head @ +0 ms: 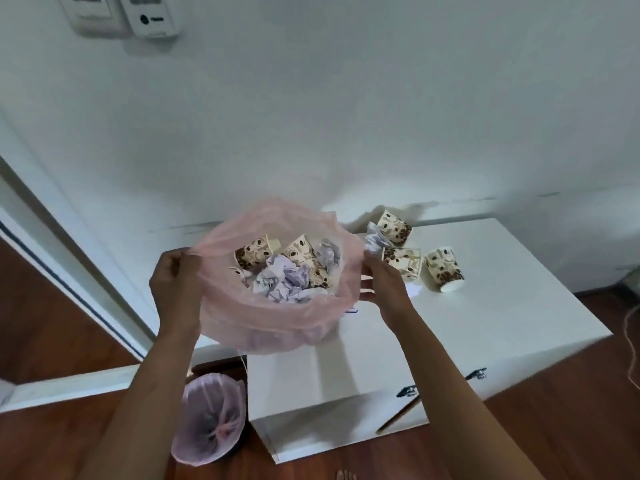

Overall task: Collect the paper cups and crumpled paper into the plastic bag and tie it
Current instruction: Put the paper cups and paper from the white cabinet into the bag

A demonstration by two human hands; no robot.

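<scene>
A pink plastic bag (277, 323) hangs open in front of me, over the left edge of a white cabinet top (485, 323). My left hand (175, 282) pinches its left rim and my right hand (384, 282) grips its right rim. Inside lie several brown-patterned paper cups (254, 254) and crumpled pale paper (284, 282). On the cabinet, right of the bag, three paper cups remain: one lying at the back (394, 227), one on its side (401, 263), one upside down (444, 269). A crumpled paper (375, 239) sits beside them.
A waste bin lined with a pink bag (211, 417) stands on the wooden floor left of the cabinet. A white wall is close behind. A door frame (69, 271) runs along the left. A cord (632, 341) hangs at the right edge.
</scene>
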